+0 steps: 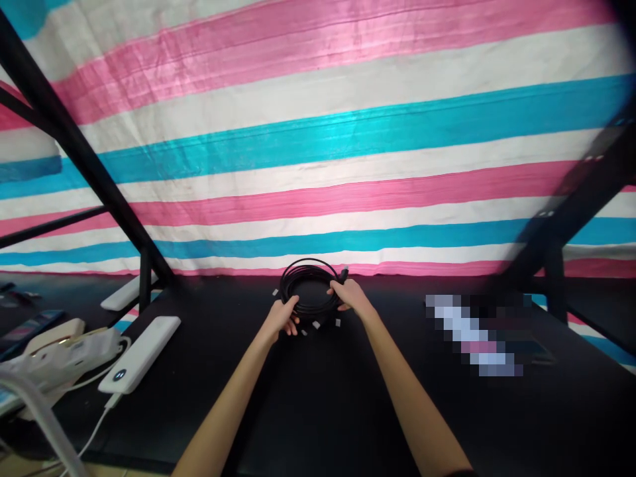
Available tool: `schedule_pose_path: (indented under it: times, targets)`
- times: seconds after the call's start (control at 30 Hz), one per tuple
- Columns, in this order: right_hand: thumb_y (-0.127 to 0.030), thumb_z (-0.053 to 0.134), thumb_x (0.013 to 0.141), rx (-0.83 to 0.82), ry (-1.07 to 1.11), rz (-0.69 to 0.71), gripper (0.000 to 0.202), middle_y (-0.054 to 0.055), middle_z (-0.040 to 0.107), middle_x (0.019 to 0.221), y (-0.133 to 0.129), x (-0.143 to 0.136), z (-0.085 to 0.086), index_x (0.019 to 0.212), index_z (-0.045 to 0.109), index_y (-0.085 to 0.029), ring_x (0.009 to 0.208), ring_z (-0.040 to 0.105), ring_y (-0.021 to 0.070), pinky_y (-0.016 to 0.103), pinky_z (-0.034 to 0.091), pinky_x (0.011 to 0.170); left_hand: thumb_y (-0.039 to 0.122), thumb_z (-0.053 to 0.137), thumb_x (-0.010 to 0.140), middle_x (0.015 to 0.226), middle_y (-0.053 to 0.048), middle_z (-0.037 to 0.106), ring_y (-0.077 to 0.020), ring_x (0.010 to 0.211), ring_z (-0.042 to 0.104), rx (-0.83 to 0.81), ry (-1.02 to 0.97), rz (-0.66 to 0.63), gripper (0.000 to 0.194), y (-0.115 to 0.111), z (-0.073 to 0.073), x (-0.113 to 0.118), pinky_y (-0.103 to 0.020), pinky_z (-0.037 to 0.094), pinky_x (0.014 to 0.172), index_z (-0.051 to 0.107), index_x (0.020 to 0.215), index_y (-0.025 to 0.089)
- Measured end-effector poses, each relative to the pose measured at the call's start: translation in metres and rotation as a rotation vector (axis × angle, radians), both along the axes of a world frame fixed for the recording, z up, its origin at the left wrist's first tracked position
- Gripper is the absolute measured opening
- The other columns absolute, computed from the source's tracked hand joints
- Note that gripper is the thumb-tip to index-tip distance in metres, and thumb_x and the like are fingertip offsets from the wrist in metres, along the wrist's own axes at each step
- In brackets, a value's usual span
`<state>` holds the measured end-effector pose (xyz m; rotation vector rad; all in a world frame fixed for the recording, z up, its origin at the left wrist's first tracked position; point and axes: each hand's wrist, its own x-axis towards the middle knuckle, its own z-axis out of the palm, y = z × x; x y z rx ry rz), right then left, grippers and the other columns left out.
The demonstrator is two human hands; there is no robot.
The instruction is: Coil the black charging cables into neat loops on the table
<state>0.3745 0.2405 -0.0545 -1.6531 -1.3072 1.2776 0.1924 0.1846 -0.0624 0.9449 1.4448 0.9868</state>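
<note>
Wht rectangular pwr bank (pixel 144 351) on L of flat blk tabletop (pixel 318 411), then L hand (pixel 282 319) + R hand (pixel 352 295) pinching near-L & R sides of round blk coiled cable (pixel 314 309) near tabletop's far edge, pink/blue/wht striped sheet (pixel 318 165) behind.

Striped sheeting (pixel 342 142) hangs behind the black table (pixel 318 404).
</note>
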Motion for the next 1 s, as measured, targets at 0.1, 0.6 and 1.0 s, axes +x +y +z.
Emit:
schedule_pose_path:
  times: [0.1, 0.6, 1.0]
  targets:
    - [-0.035, 0.056, 0.09, -0.009, -0.178, 0.004, 0.024, 0.002, 0.065, 0.084, 0.004, 0.006, -0.006, 0.09, 0.063, -0.013, 0.071, 0.062, 0.0127, 0.03, 0.053, 0.066, 0.045, 0.06, 0.079, 0.031, 0.0, 0.044, -0.0111, 0.022, 0.043, 0.007, 0.142, -0.038, 0.045, 0.01, -0.009, -0.003, -0.019, 0.022, 0.026, 0.046, 0.046, 0.017]
    - [-0.054, 0.042, 0.088, 0.049, -0.545, 0.01, 0.054, 0.022, 0.07, 0.082, -0.009, 0.009, 0.014, 0.082, 0.069, -0.008, 0.102, 0.062, 0.0354, 0.044, 0.041, 0.09, 0.056, 0.049, 0.08, 0.042, 0.003, 0.053, -0.0126, 0.03, 0.051, 0.149, 0.646, -0.07, 0.041, 0.007, -0.017, -0.019, -0.021, 0.035, 0.039, 0.049, 0.061, 0.019]
    - [-0.043, 0.057, 0.084, 0.347, 0.512, 0.559, 0.029, 0.002, 0.067, 0.074, -0.128, -0.026, 0.118, 0.1, 0.064, -0.02, 0.067, 0.065, 0.0141, 0.026, 0.052, 0.065, 0.054, 0.039, 0.084, 0.041, 0.003, 0.039, -0.0118, 0.039, 0.04, 0.401, 0.502, -0.082, 0.046, -0.124, -0.019, 0.002, -0.025, 0.033, 0.043, 0.04, 0.05, 0.022]
